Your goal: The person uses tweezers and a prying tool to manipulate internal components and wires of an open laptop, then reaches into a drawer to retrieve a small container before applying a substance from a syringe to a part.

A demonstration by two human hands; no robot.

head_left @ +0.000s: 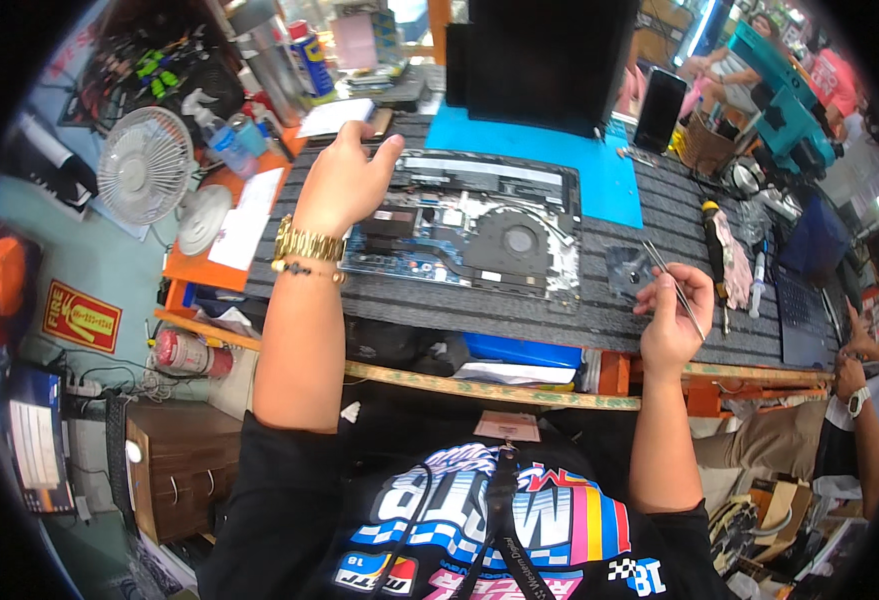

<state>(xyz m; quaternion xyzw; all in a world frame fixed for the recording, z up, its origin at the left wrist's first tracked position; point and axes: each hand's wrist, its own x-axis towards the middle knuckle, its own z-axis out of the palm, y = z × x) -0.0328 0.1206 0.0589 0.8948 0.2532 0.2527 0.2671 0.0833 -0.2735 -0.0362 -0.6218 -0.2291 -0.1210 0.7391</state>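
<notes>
An opened laptop base [469, 225] lies on the striped mat, its blue circuit board, round fan [519, 240] and long black battery [494, 175] exposed. At its upper left corner is my left hand [344, 180], with a gold watch band and a bracelet on the wrist. Its thumb and index finger are apart with nothing seen between them; the other fingers are mostly hidden. To the right of the laptop, my right hand [674, 310] is closed round metal tweezers [667, 275], tips pointing up and left. Beside those tips lies a small clear plastic bag [627, 270] with dark bits in it.
A dark screen [539, 60] stands at the back on a blue mat [609, 190]. Further right are a phone [660, 108], a yellow-black screwdriver [713, 240], a syringe [758, 280] and another laptop [807, 310]. A fan [146, 165] stands left. Another person's arm [864, 430] is at the right.
</notes>
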